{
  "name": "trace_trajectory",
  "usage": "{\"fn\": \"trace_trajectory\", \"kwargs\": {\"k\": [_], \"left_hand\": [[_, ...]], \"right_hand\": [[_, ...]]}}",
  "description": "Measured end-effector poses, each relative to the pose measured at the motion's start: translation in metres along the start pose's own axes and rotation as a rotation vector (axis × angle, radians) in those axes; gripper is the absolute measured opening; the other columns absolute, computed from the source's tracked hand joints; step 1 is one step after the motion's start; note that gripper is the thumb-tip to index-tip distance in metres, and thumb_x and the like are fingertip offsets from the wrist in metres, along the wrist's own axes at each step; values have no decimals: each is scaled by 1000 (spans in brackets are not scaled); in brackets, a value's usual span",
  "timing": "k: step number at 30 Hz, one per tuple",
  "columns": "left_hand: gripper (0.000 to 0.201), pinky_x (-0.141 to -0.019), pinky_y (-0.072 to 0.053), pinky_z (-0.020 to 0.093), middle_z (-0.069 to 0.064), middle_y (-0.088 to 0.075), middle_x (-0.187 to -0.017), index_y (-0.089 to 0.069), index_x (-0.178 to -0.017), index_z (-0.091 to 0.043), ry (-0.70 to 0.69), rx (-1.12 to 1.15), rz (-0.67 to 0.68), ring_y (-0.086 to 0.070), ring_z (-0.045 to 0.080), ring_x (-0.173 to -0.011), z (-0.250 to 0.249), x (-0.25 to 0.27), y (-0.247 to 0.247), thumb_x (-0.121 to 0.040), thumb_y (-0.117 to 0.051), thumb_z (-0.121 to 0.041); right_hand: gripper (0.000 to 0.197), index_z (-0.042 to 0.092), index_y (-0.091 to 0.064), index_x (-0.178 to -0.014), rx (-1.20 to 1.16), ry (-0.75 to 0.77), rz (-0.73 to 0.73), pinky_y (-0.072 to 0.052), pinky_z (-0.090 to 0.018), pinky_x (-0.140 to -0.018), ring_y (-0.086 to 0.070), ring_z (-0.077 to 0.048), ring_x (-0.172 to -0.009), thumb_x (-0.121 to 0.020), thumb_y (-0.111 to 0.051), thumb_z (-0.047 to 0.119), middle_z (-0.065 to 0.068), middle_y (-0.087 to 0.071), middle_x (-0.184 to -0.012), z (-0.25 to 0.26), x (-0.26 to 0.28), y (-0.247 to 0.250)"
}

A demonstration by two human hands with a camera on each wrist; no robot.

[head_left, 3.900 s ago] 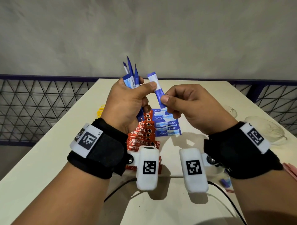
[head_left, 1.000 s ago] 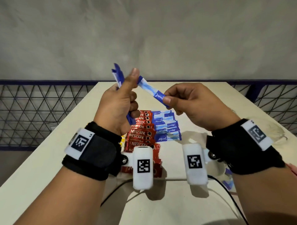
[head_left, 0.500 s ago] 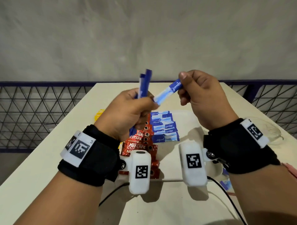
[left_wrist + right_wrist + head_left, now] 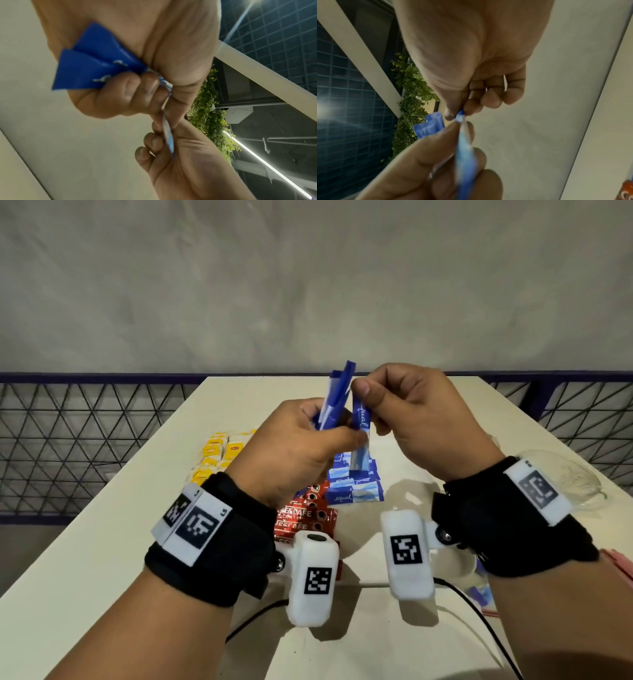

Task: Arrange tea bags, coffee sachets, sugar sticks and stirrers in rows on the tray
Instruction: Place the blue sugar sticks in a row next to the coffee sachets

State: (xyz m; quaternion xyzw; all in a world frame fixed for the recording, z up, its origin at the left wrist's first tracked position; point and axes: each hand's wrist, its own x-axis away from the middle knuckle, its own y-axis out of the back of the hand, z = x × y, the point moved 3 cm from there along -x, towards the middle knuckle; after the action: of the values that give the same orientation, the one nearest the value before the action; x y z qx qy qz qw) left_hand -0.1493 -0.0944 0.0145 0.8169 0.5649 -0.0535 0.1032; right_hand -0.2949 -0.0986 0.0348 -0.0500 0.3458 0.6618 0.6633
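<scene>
The left hand [image 4: 298, 446] is gripping a bunch of blue sugar sticks [image 4: 337, 398], its fingers [image 4: 126, 92] curled round them above the desk [image 4: 102, 542]; two, maybe three ends are fanning out at the top, and the hand is covering the rest, so an exact count is not possible. The right hand [image 4: 421, 419] is pinching the top of one single Equal sugar stick [image 4: 361, 422] between thumb and forefinger, hanging it upright just beside the bunch, with the left thumb touching its middle. In the right wrist view this stick is appearing edge-on and blurred.

Below the hands, on the desk, a row of laid-down sugar sticks [image 4: 354, 491] is lying flat and overlapping; about four are showing, with the far ones hidden by the hands. Touching its left side, a row of red Nescafe sachets [image 4: 305, 515] is running toward the viewer; three printed names are readable, and the left wrist camera is cutting off the near end. Further left, yellow tea bags [image 4: 219, 453] are sitting in a cluster, at least six, partly behind the left wrist. A tray edge is hard to make out. A clear plastic bag [image 4: 561, 484] is lying at the right, its contents unclear
</scene>
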Motion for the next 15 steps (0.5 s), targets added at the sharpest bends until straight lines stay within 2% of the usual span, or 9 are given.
{"fn": "trace_trajectory", "kwargs": {"k": [3,5,7,11,15], "left_hand": [[14,-45,-27,24,-1,-41,-54,-53,-80,-14,6,171,-102,-30,13,-45,0,-2,6,-88,-65,-10],[15,-44,-28,24,-3,-42,-53,-51,-82,-15,12,252,-112,-30,12,-46,1,-4,9,-88,-64,-12],[12,-42,-29,22,-3,-41,-53,-52,-85,-14,9,267,-115,-30,11,-45,1,-4,10,-89,-64,-14],[11,-42,-30,22,0,-36,-56,-55,-86,-12,-1,240,-154,-29,11,-46,1,-6,14,-91,-62,-19],[19,-40,-31,22,1,-32,-58,-50,-78,-13,18,360,-157,-28,11,-46,2,-8,13,-95,-58,-17]], "right_hand": [[21,18,-61,-83,-101,-15,56,-43,-25,-58,-53,-2,-57,-91,-59,38,12,-63,-66,-2,2,-1],[14,13,-61,-87,-116,-10,93,-43,-24,-58,-56,0,-59,-92,-62,26,14,-63,-67,-3,2,0],[9,14,-61,-84,-97,3,102,-44,-22,-58,-55,-1,-58,-92,-61,19,15,-62,-64,-2,2,2],[11,22,-63,-81,-52,21,140,-45,-26,-59,-54,-6,-62,-91,-62,21,12,-64,-67,-3,1,1],[9,16,-65,-89,-144,19,132,-45,-26,-60,-55,-9,-64,-88,-59,23,10,-65,-72,-3,1,1]]}}
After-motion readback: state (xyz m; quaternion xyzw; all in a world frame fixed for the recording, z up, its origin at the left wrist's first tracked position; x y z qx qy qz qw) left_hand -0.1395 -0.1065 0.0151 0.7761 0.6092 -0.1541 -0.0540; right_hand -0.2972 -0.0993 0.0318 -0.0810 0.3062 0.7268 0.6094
